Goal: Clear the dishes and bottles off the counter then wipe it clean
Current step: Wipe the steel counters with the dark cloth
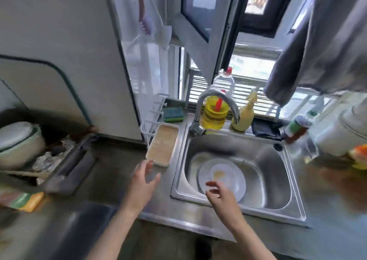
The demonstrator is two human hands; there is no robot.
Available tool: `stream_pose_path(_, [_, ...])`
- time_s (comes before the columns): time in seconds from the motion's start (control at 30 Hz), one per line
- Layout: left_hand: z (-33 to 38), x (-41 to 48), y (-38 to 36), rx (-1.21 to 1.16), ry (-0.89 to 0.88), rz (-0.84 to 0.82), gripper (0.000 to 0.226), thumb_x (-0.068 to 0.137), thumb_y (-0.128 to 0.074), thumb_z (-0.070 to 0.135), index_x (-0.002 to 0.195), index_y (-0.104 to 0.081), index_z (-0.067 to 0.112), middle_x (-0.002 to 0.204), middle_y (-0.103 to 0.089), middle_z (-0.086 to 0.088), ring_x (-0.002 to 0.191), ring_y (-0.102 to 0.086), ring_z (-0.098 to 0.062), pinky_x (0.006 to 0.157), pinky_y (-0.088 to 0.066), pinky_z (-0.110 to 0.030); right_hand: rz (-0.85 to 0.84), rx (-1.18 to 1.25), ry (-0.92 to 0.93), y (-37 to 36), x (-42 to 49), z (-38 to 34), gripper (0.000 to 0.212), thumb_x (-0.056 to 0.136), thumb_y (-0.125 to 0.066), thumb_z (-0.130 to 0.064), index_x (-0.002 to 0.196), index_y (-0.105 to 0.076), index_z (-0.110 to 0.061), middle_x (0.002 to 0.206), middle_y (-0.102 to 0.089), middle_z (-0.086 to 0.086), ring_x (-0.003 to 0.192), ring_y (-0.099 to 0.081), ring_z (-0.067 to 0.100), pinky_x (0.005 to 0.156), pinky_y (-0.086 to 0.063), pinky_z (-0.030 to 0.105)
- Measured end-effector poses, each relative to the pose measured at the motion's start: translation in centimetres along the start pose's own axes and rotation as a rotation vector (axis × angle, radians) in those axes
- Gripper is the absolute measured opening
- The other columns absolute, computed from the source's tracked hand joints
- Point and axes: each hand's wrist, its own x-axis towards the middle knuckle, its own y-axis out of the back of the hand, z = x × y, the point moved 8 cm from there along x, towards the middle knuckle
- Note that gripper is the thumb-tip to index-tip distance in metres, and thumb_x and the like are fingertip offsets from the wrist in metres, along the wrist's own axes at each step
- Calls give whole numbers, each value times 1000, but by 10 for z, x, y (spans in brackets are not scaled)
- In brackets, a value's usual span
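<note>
Left hand (143,180), right hand (222,196) held spread, empty. Lidded box (162,142) seen just above left hand, long axis up-frame, probably untouched.

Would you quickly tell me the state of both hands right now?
Left hand: open, holding nothing.
Right hand: open, holding nothing, above the plate in the sink.

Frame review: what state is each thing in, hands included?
left hand: open, holding nothing, over the counter.
right hand: open, holding nothing, over the sink front edge.
plate: flat in the sink, smeared yellowish.
faucet: no water seen running.
window: swung open.
clear bottle: upright, red cap on.
rectangular container: on the counter, left of the sink.
</note>
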Motion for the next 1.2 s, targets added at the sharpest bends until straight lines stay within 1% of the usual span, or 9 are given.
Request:
stream_pose_path(0.1, [21,18,-36,10,-13,-58,27,82,-66,8,107,-58,16,104,-61,2,99,-57,-13,86,-40,-19,56,25,-75,43,32,24,20,88,-55,-10,107,-59,-16,103,-61,-5,97,-59,14,77,-42,23])
stream_pose_path(0.2, [34,29,-100,55,1,-168,26,80,-69,9,103,-60,18,100,-63,1,95,-59,-13,76,-36,-1,103,55,-149,91,63,60,17,86,-57,-7,99,-59,-18,105,-64,1,95,-62,18,79,-46,26])
stream_pose_path(0.33, [48,54,-190,82,50,-305,31,74,-66,26,104,-60,18,101,-61,3,97,-59,-16,88,-44,-23,155,23,-217,151,108,102,19,87,-57,-8,105,-62,-9,110,-62,9,98,-58,19,77,-40,22])
stream_pose_path(0.5, [62,97,-286,109,67,-388,24,84,-63,10,108,-59,11,107,-60,-1,96,-57,-13,72,-35,-3,189,-126,-236,197,182,142,24,89,-54,-7,112,-59,-5,116,-56,13,109,-53,25,86,-36,23])
stream_pose_path(0.67, [61,130,-335,175,39,-414,22,85,-60,12,107,-60,12,108,-61,1,97,-58,-12,80,-40,-21,338,-401,-84,227,266,151,44,90,-58,-15,131,-47,-4,139,-42,15,129,-37,28,107,-26,32])
stream_pose_path(0.77, [59,138,-344,182,47,-412,21,85,-60,11,106,-61,13,105,-61,3,95,-57,-11,80,-39,-21,256,-628,-45,219,301,162,52,90,-58,-25,138,-43,-11,145,-38,13,135,-31,30,112,-22,39])
stream_pose_path(0.93, [62,139,-346,180,56,-401,20,86,-60,9,105,-61,10,105,-62,-1,93,-57,-13,74,-34,-14,435,-682,98,230,303,150,15,80,-67,-21,89,-66,-8,91,-61,15,83,-56,38,86,-41,47])
stream_pose_path(1.03, [71,133,-344,175,34,-419,20,86,-60,9,106,-60,11,107,-62,-1,92,-58,-12,77,-38,-17,453,-537,165,248,290,127,12,91,-54,-16,88,-62,-7,88,-61,13,81,-53,33,91,-41,50])
stream_pose_path(1.2, [105,130,-324,41,-17,-348,44,84,-66,28,123,-50,17,118,-53,4,105,-53,-8,91,-41,-24,122,9,128,234,221,85,23,99,-43,-18,77,-45,-26,71,-52,-10,68,-49,1,61,-35,19])
